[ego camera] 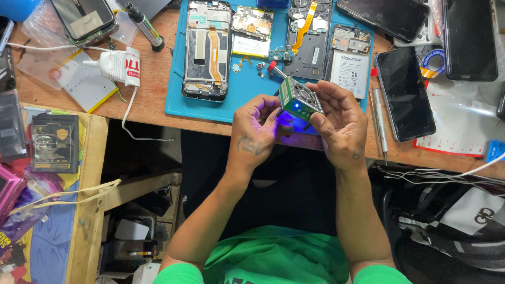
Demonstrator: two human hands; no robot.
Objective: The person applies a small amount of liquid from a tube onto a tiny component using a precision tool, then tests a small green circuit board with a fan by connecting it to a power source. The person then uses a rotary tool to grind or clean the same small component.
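My right hand (341, 122) holds a small green box-shaped lamp (298, 99) with a metal grille and a red-tipped stalk, above the near edge of the blue work mat (176, 100). The lamp casts violet-blue light onto my left hand (256, 130), which is curled just below it; whether those fingers pinch something small I cannot tell. On the mat behind my hands lie an opened phone frame with an orange flex cable (206, 50), a circuit board part (252, 30) and a phone with its white battery exposed (349, 59).
A black phone (405, 93) and metal tweezers (381, 125) lie right of the mat. A white glue tube (117, 66), a black pen-like bottle (145, 26) and plastic sheets sit to the left. A side shelf holds a packaged battery (54, 142). Cables hang at right.
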